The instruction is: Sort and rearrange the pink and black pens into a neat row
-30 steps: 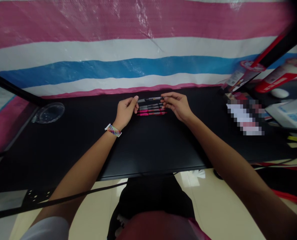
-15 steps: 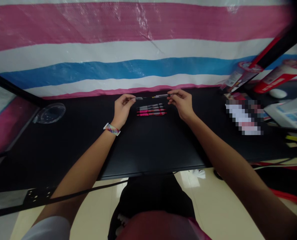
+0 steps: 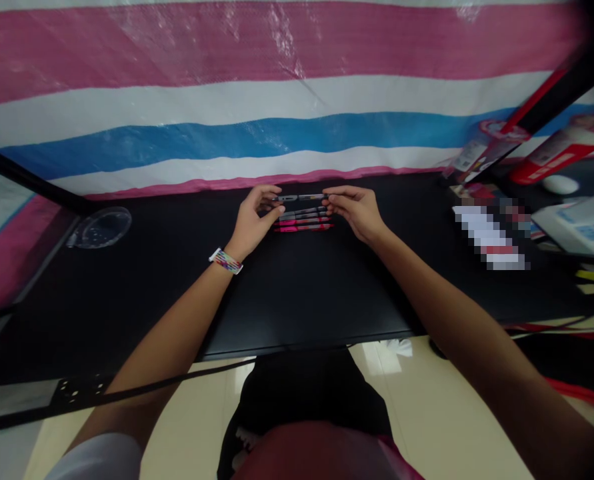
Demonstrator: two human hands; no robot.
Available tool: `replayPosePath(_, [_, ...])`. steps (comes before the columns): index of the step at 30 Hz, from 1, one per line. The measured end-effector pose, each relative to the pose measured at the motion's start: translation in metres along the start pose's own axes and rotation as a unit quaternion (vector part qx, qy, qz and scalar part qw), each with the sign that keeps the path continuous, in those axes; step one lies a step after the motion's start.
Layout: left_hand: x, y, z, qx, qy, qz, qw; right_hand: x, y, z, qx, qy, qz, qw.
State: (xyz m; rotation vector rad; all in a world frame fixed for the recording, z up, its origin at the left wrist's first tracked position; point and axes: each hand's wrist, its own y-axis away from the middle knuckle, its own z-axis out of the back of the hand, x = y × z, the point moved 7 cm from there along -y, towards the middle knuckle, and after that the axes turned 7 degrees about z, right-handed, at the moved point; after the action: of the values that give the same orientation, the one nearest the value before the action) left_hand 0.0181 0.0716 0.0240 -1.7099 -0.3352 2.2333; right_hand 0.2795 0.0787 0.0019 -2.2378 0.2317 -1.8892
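Note:
A black-and-grey pen (image 3: 304, 197) lies level between my two hands, just above a row of pens on the black table. My left hand (image 3: 257, 219) has its curled fingers and thumb around the pen's grey capped end. At the other end, the fingertips of my right hand (image 3: 355, 210) pinch the pen's tail. Right below, several pens lie side by side: dark ones (image 3: 304, 214) at the back and pink-red ones (image 3: 305, 228) nearer to me. The tip of my left thumb partly covers the left ends of the dark pens.
On the black table (image 3: 297, 287), a clear plastic lid (image 3: 104, 227) rests at the left. To the right are a clear cup (image 3: 484, 150), a red-and-white cup (image 3: 551, 153), a white mouse (image 3: 561, 185) and blurred-out papers (image 3: 491, 237). A striped sheet (image 3: 277, 100) hangs behind.
The two dark pen parts, earlier apart in my hands, now form one shorter line. My hands have come closer together, and my left hand has moved right, over the row's left ends.

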Motion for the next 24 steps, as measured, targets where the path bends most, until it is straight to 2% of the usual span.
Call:
replayPosePath(4, [0.0052,-0.0006,-0.0015,0.006,0.02,0.027,0.999,-0.0002,0.0007,-0.002,0.004,0.005,-0.007,1.0])
replayPosePath(9, [0.0041,-0.0001,0.0023,-0.022,-0.013,-0.021,0.999,-0.0031,0.0008,-0.0035,0.009,-0.003,-0.003,1.0])
replayPosePath(14, [0.0077,0.0007,-0.002,0.002,-0.014,0.031,0.999,-0.0045,0.001,-0.0038,0.012,0.012,-0.004,1.0])
replayPosePath(19, [-0.001,0.0022,-0.001,-0.005,-0.052,-0.008,0.999,-0.0038,0.0009,-0.0044,0.014,0.022,0.003,1.0])
replayPosePath(24, [0.0083,0.0026,-0.0037,0.015,-0.017,0.04,0.999,-0.0027,0.0002,-0.0047,0.017,0.02,0.016,1.0])
